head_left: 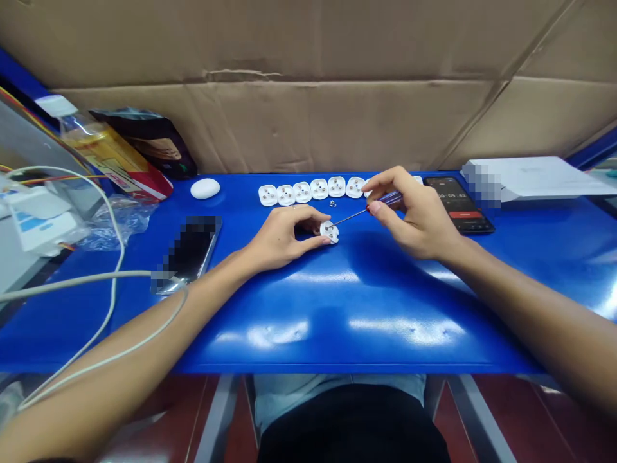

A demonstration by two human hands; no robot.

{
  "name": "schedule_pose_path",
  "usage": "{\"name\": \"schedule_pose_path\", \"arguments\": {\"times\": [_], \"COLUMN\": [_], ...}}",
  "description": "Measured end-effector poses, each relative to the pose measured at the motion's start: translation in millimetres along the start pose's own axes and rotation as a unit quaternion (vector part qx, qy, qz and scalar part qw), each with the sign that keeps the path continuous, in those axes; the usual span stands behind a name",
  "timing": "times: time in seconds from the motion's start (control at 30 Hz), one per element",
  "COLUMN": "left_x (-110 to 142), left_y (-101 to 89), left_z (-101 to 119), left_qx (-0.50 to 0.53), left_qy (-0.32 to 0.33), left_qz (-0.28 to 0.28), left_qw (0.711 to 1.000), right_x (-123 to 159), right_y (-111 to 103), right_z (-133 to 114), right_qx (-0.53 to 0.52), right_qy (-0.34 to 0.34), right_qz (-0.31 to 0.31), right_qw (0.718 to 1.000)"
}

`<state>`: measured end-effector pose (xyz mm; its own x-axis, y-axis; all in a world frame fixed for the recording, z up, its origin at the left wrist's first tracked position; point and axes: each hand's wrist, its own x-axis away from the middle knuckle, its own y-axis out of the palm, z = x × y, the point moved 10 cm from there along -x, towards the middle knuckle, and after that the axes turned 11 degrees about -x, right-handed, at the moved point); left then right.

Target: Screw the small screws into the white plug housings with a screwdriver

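Between the thumb and fingers of my left hand [284, 239] is a small round white plastic piece [330, 233] with metal parts on its face. My right hand [417, 212] grips a screwdriver [351, 217] by its dark handle, with the thin shaft slanting down to the left. Its tip meets the face of the white piece. Behind my hands stand several white rounded-square plastic parts [319, 188] in a row, each with metal pieces inside; my right hand hides some of them. A few tiny screws [332, 203] lie in front of that row.
At the left are a phone [187, 252], white cables [117, 257], a white oval case [205, 188], a tilted drink bottle [116, 154] and a dark pouch [149, 141]. Right of my right hand lie a phone showing a timer [460, 204] and a white box [535, 177]. Cardboard [308, 122] backs the blue table [308, 321].
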<state>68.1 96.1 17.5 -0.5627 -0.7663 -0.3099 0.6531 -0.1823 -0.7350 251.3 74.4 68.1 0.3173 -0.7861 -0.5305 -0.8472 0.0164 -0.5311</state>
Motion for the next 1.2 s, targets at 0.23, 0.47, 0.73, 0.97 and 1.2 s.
{"name": "schedule_pose_path", "arguments": {"times": [0.23, 0.47, 0.73, 0.97, 1.2], "left_x": [1, -1, -2, -4, -4], "left_y": [-0.5, -0.2, -0.2, -5.6, -5.4], "left_z": [-1, 4, 0, -8, -2], "left_qx": [0.002, -0.008, 0.001, -0.043, -0.065], "left_qy": [0.007, 0.022, 0.014, 0.001, 0.013], "left_qz": [0.007, 0.012, 0.002, 0.002, -0.001], "left_qw": [1.0, 1.0, 1.0, 0.999, 0.998], "right_x": [0, -2, -1, 2, 4], "right_y": [-3, 3, 5, -12, -4], "right_z": [2, 4, 13, 62, 96], "right_qx": [0.017, -0.009, -0.044, -0.14, -0.148], "right_qy": [0.017, 0.029, 0.067, 0.104, 0.133], "right_qz": [0.018, -0.015, -0.007, 0.115, 0.089], "right_qw": [1.0, 0.999, 0.997, 0.978, 0.976]}}
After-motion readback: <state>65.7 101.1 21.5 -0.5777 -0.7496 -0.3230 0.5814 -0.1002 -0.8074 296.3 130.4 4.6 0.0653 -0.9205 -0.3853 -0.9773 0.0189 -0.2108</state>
